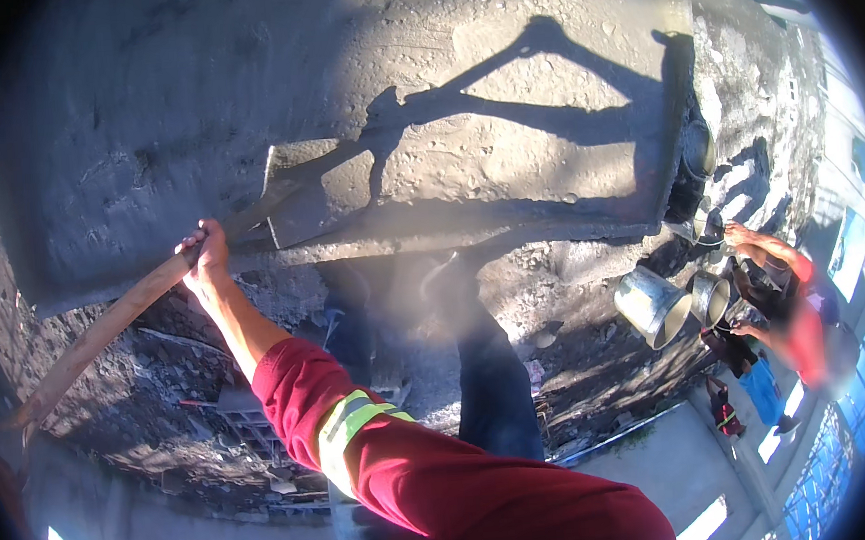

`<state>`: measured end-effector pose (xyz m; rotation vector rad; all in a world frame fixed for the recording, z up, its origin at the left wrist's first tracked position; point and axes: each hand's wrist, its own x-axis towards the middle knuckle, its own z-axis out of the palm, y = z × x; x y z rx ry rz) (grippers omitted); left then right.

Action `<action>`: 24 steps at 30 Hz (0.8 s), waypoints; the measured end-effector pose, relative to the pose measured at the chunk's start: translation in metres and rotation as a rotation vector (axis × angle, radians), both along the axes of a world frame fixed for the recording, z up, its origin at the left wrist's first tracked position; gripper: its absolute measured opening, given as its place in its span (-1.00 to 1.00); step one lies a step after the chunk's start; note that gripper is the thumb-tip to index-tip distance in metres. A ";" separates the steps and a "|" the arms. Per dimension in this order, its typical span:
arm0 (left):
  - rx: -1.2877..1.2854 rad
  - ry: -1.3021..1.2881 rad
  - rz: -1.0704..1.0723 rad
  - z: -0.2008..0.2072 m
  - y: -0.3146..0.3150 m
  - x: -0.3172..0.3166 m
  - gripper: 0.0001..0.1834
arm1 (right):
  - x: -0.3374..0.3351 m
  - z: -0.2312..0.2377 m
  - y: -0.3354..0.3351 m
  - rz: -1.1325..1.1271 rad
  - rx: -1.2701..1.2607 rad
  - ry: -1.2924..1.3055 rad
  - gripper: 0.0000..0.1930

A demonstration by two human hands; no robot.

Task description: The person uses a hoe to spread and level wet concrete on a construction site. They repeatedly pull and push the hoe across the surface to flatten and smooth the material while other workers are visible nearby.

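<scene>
My right hand (207, 258) is closed round the wooden handle of a shovel (120, 314), with the arm in a dark red sleeve reaching across from the lower right. My left hand (8, 432) is a dim, blurred shape at the left rim, wrapped at the handle's upper end. The shovel's square, mortar-smeared blade (322, 189) lies on a broad slab of wet grey mortar (505, 165), near its front edge. Part of the blade is in shadow. Shadows of arms and the handle fall across the mortar.
Rubble ground (581, 380) surrounds my legs. On the right stand a metal bucket (653, 307) and a smaller bucket (709, 298). A co-worker in red (806, 329) reaches toward another bucket (706, 228). Farther back is a person in dark red (725, 412). A slatted crate (247, 418) lies lower left.
</scene>
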<state>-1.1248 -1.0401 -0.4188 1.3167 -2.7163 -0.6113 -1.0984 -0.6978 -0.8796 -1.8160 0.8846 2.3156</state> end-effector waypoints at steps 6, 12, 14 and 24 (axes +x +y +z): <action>0.133 -0.167 -0.183 -0.092 0.120 -0.063 -0.51 | 0.082 -0.097 0.158 0.045 0.128 0.043 -0.75; 0.279 -0.295 -0.326 -0.162 0.225 -0.067 -0.52 | 0.115 -0.106 0.233 0.099 0.176 -0.018 -0.76; 0.269 -0.348 -0.251 -0.176 0.232 -0.048 -0.47 | 0.122 -0.107 0.239 0.224 0.186 -0.170 -0.76; 1.107 -0.690 0.406 -0.215 0.308 0.116 -0.49 | 0.198 -0.069 0.436 1.301 0.923 -0.352 -0.82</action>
